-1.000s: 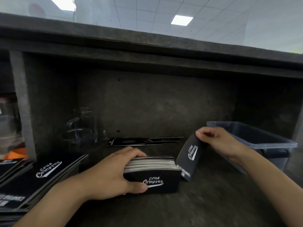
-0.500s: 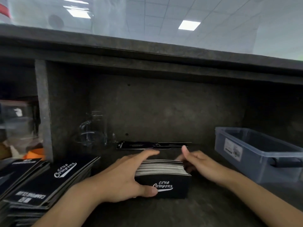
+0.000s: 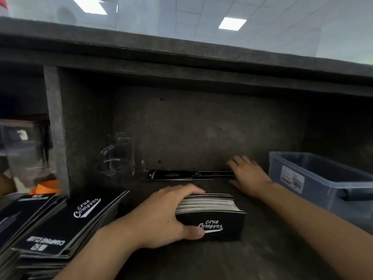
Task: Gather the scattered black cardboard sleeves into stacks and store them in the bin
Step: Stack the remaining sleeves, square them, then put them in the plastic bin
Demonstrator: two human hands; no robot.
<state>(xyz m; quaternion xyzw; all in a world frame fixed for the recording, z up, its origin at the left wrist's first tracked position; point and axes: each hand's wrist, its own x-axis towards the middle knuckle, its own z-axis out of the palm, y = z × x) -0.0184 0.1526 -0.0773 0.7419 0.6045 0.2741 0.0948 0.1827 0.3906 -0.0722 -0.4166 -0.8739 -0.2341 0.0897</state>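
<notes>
Sleeve stack [image 3: 210, 217] black, white script logo; left hand [image 3: 161, 217] grips.

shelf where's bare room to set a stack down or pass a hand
Bare dark shelf lies in front of the upright stack of black cardboard sleeves the left hand grips, and between it and the blue plastic bin, under the right forearm. Crowded: the back, where the right hand reaches flat black sleeves; the left, with black booklet piles.
</notes>
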